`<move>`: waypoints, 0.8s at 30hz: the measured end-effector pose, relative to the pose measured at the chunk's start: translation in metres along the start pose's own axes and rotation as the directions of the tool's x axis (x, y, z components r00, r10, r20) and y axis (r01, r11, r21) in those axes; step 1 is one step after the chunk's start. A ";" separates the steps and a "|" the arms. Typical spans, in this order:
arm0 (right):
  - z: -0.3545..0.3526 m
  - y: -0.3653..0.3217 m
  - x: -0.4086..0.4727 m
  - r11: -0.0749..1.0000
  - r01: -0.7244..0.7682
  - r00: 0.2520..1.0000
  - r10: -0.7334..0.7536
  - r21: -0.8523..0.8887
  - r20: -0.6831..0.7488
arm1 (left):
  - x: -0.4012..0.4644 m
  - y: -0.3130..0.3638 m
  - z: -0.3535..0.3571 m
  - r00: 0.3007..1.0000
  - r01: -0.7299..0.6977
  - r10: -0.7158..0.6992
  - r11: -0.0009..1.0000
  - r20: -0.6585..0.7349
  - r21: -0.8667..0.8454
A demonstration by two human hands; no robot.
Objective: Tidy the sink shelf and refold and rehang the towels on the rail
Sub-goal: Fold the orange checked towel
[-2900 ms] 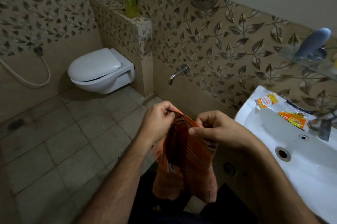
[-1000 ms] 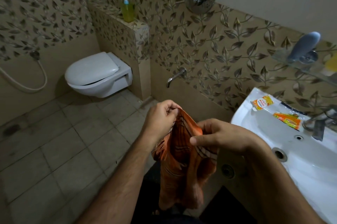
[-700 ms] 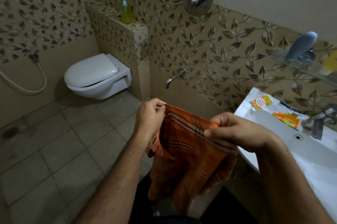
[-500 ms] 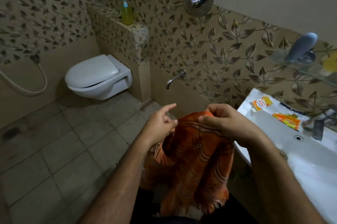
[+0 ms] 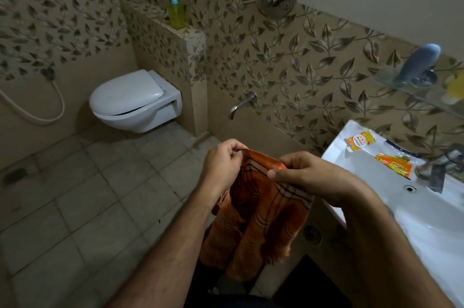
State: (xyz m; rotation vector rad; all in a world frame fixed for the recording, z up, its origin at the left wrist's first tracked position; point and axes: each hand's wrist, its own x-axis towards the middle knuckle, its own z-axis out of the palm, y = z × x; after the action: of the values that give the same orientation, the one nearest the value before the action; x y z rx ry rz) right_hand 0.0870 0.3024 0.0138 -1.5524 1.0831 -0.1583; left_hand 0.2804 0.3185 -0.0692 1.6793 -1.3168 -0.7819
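Holding an orange striped towel [image 5: 261,212] up in front of the body, over the tiled floor [image 5: 75,207] and just left of the white sink [image 5: 426,220]. Left hand [image 5: 221,164] pinching the towel's top edge at its left end, grip narrow, fingers curled on the cloth. Right hand [image 5: 306,174] pinching the same edge at its right end, thumb pressing on top, grip narrow too. Towel hanging down bunched between the forearms, fringed hem dangling at the bottom. Lying on the sink's rim near the tap [image 5: 437,169]: two orange sachets [image 5: 394,164]. Resting on the glass shelf [image 5: 414,91] above the sink: a grey object, blurred. Standing on the ledge behind the toilet [image 5: 133,102]: a green soap bottle [image 5: 175,14].
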 end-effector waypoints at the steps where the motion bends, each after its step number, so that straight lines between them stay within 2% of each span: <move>1: -0.004 -0.001 -0.003 1.000 -0.004 1.000 0.003 0.015 0.021 | 0.001 0.001 0.000 1.000 0.014 -0.014 1.000 -0.003 0.015; 4: -0.010 0.000 -0.009 0.999 0.035 0.999 -0.034 -0.026 0.032 | 0.001 0.003 0.002 0.999 0.048 -0.048 0.999 -0.001 0.022; 9: -0.013 0.002 -0.020 0.984 0.159 0.987 -0.161 0.078 0.012 | 0.009 0.001 -0.005 0.994 0.109 -0.106 0.991 -0.032 0.075; 11: -0.013 0.003 -0.019 0.982 0.177 0.984 -0.174 0.060 -0.051 | 0.008 -0.005 -0.002 0.989 0.127 -0.129 0.991 0.069 0.039; 13: -0.011 0.001 -0.012 0.980 0.197 0.970 -0.192 0.020 -0.148 | 0.004 -0.010 -0.002 0.963 0.110 -0.070 0.984 0.259 -0.142; 16: -0.004 -0.003 -0.003 0.974 0.224 0.950 -0.213 0.027 -0.228 | -0.005 -0.002 -0.007 0.841 0.127 0.125 0.900 0.526 -0.417; 19: 0.004 0.000 0.005 0.977 0.213 0.956 -0.205 0.014 -0.211 | -0.012 0.017 -0.009 0.772 0.168 0.211 0.842 0.599 -0.513; 21: 0.006 0.001 0.008 0.977 0.207 0.954 -0.212 -0.044 -0.212 | -0.014 0.023 -0.007 0.796 0.168 0.183 0.849 0.578 -0.501; 24: 0.003 0.002 0.006 0.984 0.167 0.970 -0.176 -0.064 -0.167 | -0.012 0.024 -0.003 0.901 0.068 0.124 0.905 0.416 -0.419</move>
State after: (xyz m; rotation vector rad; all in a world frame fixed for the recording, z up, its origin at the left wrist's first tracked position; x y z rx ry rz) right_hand 0.0909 0.3003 0.0081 -1.7015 1.0925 -0.3924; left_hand 0.2689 0.3281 -0.0467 1.1675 -1.3330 -1.3785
